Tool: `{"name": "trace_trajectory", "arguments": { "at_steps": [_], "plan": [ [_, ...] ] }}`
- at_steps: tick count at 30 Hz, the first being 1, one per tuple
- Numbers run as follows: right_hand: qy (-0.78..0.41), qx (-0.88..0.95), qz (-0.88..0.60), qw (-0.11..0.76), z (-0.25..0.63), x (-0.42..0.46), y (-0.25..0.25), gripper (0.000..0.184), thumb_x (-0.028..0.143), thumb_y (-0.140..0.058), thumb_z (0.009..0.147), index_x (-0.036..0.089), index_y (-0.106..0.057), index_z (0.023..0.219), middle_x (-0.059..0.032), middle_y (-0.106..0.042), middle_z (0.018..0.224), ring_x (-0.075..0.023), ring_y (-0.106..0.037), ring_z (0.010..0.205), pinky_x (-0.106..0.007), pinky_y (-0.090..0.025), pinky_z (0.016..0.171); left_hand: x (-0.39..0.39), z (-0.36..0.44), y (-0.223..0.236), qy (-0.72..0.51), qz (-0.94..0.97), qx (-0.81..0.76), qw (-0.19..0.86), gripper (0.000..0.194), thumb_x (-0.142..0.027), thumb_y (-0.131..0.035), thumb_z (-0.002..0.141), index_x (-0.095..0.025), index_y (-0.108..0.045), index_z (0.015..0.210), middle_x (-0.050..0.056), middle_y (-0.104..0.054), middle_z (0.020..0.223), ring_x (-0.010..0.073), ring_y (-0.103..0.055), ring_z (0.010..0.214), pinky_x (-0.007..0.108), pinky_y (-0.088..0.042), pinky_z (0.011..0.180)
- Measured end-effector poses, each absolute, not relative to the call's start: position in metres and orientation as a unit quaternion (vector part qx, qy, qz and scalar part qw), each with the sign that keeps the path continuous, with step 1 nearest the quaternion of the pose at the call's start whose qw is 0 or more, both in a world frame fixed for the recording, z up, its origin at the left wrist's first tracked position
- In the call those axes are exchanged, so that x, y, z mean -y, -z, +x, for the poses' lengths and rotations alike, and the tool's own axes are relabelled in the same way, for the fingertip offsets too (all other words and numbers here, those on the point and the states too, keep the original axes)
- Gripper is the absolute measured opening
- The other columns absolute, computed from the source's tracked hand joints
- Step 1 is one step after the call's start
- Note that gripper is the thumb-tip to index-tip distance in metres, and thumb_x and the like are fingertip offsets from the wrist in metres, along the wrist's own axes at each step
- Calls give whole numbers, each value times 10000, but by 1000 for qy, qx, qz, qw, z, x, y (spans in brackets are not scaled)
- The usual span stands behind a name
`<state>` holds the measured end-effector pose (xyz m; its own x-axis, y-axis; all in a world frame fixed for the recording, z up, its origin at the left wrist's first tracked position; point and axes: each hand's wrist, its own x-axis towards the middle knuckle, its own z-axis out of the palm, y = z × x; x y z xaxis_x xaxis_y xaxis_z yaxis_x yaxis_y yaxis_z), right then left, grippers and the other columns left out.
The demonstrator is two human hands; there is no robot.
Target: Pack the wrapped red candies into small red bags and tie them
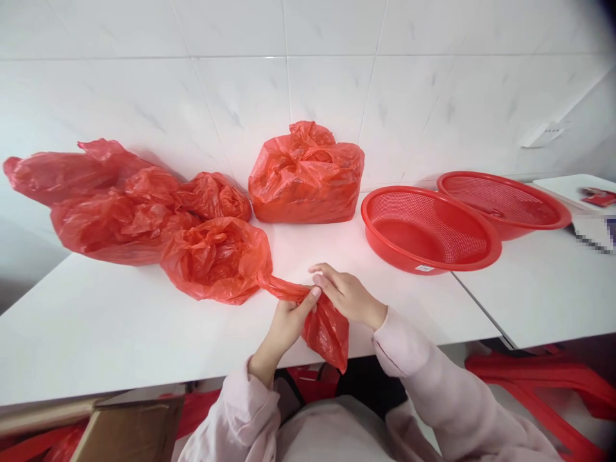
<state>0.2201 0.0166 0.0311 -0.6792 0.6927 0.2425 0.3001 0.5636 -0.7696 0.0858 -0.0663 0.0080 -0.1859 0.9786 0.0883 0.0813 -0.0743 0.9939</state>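
Observation:
A puffed red plastic bag point(216, 260) lies on the white table point(96, 327), its twisted neck stretching right to my hands. My left hand point(287, 321) is closed on that neck, thumb up against it. My right hand point(342, 294) is closed on the same bag from the right, where its loose end point(328, 333) hangs over the table's front edge. Both sleeves are pale pink.
More crumpled red bags point(110, 205) are heaped at the left, and a full red bag point(307, 174) stands at the tiled wall. Two red plastic colander basins point(428, 226) point(503, 200) sit to the right. A cardboard box point(129, 427) and red stools point(543, 385) are below the table.

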Motion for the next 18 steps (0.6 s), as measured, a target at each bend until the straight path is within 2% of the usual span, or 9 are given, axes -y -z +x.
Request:
{"name": "trace_trajectory", "arguments": {
  "at_steps": [1, 3, 6, 9, 11, 13, 15, 18],
  "plan": [
    [-363, 835, -311, 273, 225, -17, -27, 252, 421, -352, 993, 241, -513, 1065, 24, -600, 735, -141, -571, 645, -277, -428, 658, 68, 84, -8, -546, 485, -546, 411, 364, -469, -552, 896, -159, -653, 732, 14, -608, 655, 176, -595, 694, 312, -502, 721],
    [-366, 798, -346, 331, 233, -16, -29, 191, 426, -422, 967, 242, -473, 950, 75, -472, 562, -122, -455, 493, -248, -354, 543, 70, 82, -9, -541, 484, -550, 413, 339, -452, -536, 916, -166, -711, 867, 10, -621, 674, 182, -611, 751, 323, -493, 805],
    [-351, 739, -379, 432, 245, -7, -46, 178, 390, -518, 922, 250, -408, 915, 111, -310, 487, -107, -303, 420, -242, -271, 477, 73, 84, -13, -516, 523, -546, 404, 324, -417, -516, 940, -209, -720, 1081, 39, -701, 839, 209, -632, 947, 367, -433, 983],
    [-338, 738, -381, 443, 254, 10, -57, 148, 348, -518, 925, 253, -404, 918, 104, -329, 503, -105, -298, 436, -243, -282, 486, 75, 81, -18, -500, 548, -532, 408, 279, -390, -554, 926, -247, -729, 1091, 67, -697, 1114, 229, -606, 1079, 391, -410, 1034],
    [-347, 744, -388, 419, 258, 21, -52, 126, 330, -503, 932, 255, -404, 909, 101, -337, 508, -106, -297, 434, -245, -280, 477, 77, 75, -21, -509, 537, -521, 425, 242, -369, -602, 900, -267, -739, 1070, 63, -675, 1181, 236, -596, 1107, 389, -430, 1023],
    [-359, 758, -393, 377, 261, 29, -40, 88, 298, -478, 937, 254, -414, 895, 96, -334, 514, -110, -309, 432, -247, -289, 472, 77, 68, -21, -523, 530, -514, 425, 190, -343, -664, 857, -269, -759, 1004, 58, -695, 1118, 242, -592, 1105, 393, -437, 1019],
    [-342, 787, -390, 333, 261, 33, -29, 50, 231, -477, 917, 247, -452, 877, 75, -390, 555, -119, -386, 475, -255, -344, 513, 77, 64, -19, -525, 543, -517, 404, 128, -320, -701, 825, -265, -772, 917, 57, -715, 1024, 251, -583, 1102, 407, -431, 1026],
    [-263, 828, -366, 332, 257, 29, -25, 97, 137, -504, 863, 228, -524, 836, 4, -559, 732, -164, -544, 705, -300, -438, 687, 76, 64, -14, -499, 585, -537, 347, 104, -320, -681, 834, -263, -762, 868, 61, -712, 960, 259, -583, 1065, 435, -431, 1008]
  ]
}}
